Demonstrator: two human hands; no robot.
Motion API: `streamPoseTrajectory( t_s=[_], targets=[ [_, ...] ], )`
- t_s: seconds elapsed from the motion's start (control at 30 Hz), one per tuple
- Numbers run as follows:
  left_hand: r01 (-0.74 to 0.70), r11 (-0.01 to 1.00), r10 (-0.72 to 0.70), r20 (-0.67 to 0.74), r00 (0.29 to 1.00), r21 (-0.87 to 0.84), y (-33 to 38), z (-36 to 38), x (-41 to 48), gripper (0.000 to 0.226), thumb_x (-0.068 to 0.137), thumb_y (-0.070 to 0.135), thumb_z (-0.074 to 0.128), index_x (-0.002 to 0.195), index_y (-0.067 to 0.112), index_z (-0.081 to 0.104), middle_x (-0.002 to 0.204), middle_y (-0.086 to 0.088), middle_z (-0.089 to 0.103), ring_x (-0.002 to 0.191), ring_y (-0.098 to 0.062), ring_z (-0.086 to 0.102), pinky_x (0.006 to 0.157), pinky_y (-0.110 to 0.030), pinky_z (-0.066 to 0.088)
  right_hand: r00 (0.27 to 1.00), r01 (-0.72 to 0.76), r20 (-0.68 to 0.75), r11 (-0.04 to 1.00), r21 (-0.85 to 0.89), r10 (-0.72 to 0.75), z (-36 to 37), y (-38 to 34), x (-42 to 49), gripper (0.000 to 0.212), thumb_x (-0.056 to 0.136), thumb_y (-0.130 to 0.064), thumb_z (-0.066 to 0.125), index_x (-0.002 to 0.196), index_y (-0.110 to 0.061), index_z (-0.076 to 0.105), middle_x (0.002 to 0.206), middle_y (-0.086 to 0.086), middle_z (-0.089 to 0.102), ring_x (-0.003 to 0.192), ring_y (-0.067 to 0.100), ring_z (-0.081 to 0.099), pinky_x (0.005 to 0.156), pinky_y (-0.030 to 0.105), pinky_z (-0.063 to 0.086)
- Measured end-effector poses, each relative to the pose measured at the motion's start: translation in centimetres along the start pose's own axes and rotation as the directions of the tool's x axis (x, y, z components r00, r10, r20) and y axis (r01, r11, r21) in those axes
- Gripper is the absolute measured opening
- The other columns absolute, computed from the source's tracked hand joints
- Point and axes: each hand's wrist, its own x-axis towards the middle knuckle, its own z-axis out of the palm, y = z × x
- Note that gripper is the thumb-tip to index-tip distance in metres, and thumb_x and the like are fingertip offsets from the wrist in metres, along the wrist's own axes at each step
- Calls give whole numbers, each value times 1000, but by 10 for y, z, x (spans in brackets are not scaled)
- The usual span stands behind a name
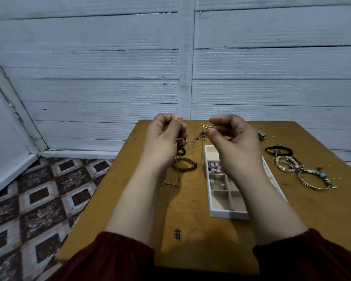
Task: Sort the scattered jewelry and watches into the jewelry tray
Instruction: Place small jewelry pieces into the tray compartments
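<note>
1. Thumb and forefinger pinching on both sides: left hand (164,136) and right hand (231,138) each hold the thin gold chain necklace (204,125), raised over the far end of the white compartmented jewelry tray (229,214).
2. Best lowered slowly, coiling into one empty compartment.

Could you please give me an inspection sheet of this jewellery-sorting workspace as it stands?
Surface: brown wooden table, with a hash mark drawn near the front edge.
Job's things: white compartmented jewelry tray, with pink beaded jewellery in one compartment and a silver piece in the next one nearer.
Clutter: dark beaded bracelet and thin gold rings left of the tray. Heap of beaded bracelets and metal bangle with blue beads to its right.
Fingers: left hand pinches a fine hanging chain. Right hand pinches a chain with small charms. Cannot tell whether they are one piece.
Cables: nothing seen.
Surroundings: white panelled wall, patterned tile floor.
</note>
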Motion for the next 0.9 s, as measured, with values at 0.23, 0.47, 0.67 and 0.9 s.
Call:
streamPoseTrajectory(
  t_s=[0.23, 0.47, 0.67, 0.9],
  targets=[
    [18, 998, -18, -8, 1000, -68, 24, 20, 0, 16, 97, 12, 46, 82, 18, 50, 71, 6, 57, 65, -7, 56, 60, -19, 46, 997, -63, -32, 997, 46, 65, -22, -14, 1, 22, 84, -5, 67, 89, -27, 64, 87, 0, 66, 81, 9, 63, 73, 15, 51],
    [75, 974, -76, 4, 997, -213, 53, 40, 4, 21, 96, 11, 45, 76, 17, 49, 71, 2, 52, 64, -10, 52, 58, -21, 43, 993, -91, -68, 991, 94, 98, -36, -23, 1, 22, 84, 0, 65, 88, -22, 64, 79, -4, 63, 73, 3, 61, 69, 11, 49],
    [59, 964, -52, 34, 998, -258, 70, 56, 9, 21, 97, 13, 46, 76, 16, 49, 73, 1, 51, 64, -10, 50, 59, -21, 43, 990, -97, -93, 991, 89, 105, -52, -24, 0, 18, 85, 1, 64, 92, -15, 64, 79, -3, 62, 74, 4, 60, 67, 8, 48],
    [55, 959, -39, 60, 997, -279, 76, 73, 7, 21, 97, 12, 45, 77, 16, 49, 73, 1, 52, 64, -11, 50, 60, -22, 42, 986, -116, -119, 992, 48, 120, -69, -17, -2, 24, 83, 0, 66, 84, -24, 63, 79, -3, 62, 76, 8, 60, 75, 21, 50]
  ],
)
